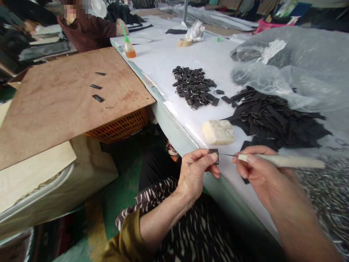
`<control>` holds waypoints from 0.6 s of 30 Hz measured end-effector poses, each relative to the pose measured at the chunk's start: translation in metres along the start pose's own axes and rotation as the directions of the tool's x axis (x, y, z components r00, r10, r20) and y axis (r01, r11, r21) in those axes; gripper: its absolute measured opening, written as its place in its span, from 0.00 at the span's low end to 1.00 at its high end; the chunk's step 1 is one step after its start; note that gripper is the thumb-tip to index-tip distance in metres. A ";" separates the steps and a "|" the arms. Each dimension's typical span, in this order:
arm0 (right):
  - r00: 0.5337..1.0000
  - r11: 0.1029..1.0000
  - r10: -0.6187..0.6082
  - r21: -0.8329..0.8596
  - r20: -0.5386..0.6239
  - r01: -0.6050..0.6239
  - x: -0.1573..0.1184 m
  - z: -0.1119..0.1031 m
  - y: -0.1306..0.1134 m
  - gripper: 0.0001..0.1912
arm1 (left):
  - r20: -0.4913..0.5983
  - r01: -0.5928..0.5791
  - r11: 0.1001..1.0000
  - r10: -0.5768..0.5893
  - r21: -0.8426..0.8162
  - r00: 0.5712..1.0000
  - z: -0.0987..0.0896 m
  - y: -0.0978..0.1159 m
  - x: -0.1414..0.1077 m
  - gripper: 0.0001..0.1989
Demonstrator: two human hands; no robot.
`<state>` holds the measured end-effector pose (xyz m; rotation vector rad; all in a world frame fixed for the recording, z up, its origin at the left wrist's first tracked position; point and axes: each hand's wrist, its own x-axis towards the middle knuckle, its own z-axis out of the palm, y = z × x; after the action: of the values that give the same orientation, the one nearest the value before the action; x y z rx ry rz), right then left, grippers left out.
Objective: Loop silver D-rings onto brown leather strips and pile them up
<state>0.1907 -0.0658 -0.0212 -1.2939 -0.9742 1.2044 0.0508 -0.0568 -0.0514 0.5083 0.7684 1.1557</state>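
At the table's front edge, my left hand (195, 169) pinches a small black strap piece (213, 155) between thumb and fingers. My right hand (263, 171) is closed around the pale handle of an awl (283, 161), whose thin metal shaft points left at the strap piece. Whether its tip touches the strap I cannot tell. Just beyond my hands sits an off-white block (218, 132), its material unclear. Behind my right hand spreads a heap of black strips (278, 118). Farther back lies a pile of short black tabs with metal rings (192, 85).
Many loose metal rings (324, 189) cover the right side of the white table (158, 69). Clear plastic bags (294, 69), a tape roll (184, 42) and an orange-filled bottle (129, 49) stand farther off. A wooden board (71, 98) bears several dark pieces; another person (87, 31) sits beyond.
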 end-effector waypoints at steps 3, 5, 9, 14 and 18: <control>1.000 1.000 0.016 -0.012 0.015 -0.016 0.000 -0.001 0.000 0.04 | -0.005 0.006 1.000 -0.006 -0.008 1.000 -0.001 0.000 0.000 0.07; 1.000 1.000 0.009 -0.020 0.025 -0.008 0.000 -0.002 -0.001 0.04 | -0.006 0.011 1.000 -0.011 -0.014 1.000 -0.002 -0.001 0.001 0.07; 0.999 0.991 -0.045 -0.127 0.020 0.047 -0.003 -0.002 -0.004 0.03 | 0.001 0.027 0.999 -0.027 -0.025 1.000 -0.002 -0.002 0.000 0.07; 0.994 0.977 -0.078 -0.206 -0.072 0.062 -0.010 0.003 -0.012 0.02 | 0.020 0.074 0.996 -0.073 -0.047 0.997 -0.002 -0.002 0.000 0.07; 0.956 0.981 -0.159 -0.151 -0.247 0.124 -0.012 0.000 -0.023 0.03 | -0.017 0.076 0.993 -0.078 -0.090 0.997 -0.007 -0.001 0.004 0.08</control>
<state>0.1905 -0.0755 0.0025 -1.4207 -0.9509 0.8469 0.0467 -0.0541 -0.0582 0.3901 0.7443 1.1199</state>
